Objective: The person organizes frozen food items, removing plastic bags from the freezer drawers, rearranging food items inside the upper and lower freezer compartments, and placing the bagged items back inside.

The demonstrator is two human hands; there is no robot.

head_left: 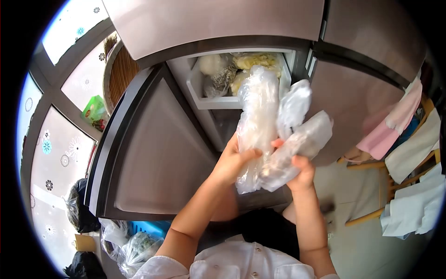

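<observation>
My left hand [239, 160] is wrapped round a long clear plastic bag [260, 111] with pale, whitish contents. Beside it, my right hand [302, 172] grips a smaller clear plastic bag [302, 144] holding light brownish pieces; its exact contents are blurred by the plastic. A third whitish plastic bundle [295, 104] sticks up between the two, and which hand supports it I cannot tell. Just beyond the bags, a white freezer drawer [218, 103] is pulled out. Inside lie a bag of yellowish food [255, 60] and a round white bagged item [211, 64].
The open fridge door [158, 153] stands to my left. At lower left are a blue basket [151, 228], clear bags [139, 251] and a black bag [81, 204]. On the right, a wooden rack [371, 216] carries cloths [413, 200]. A green packet [95, 109] is at the left.
</observation>
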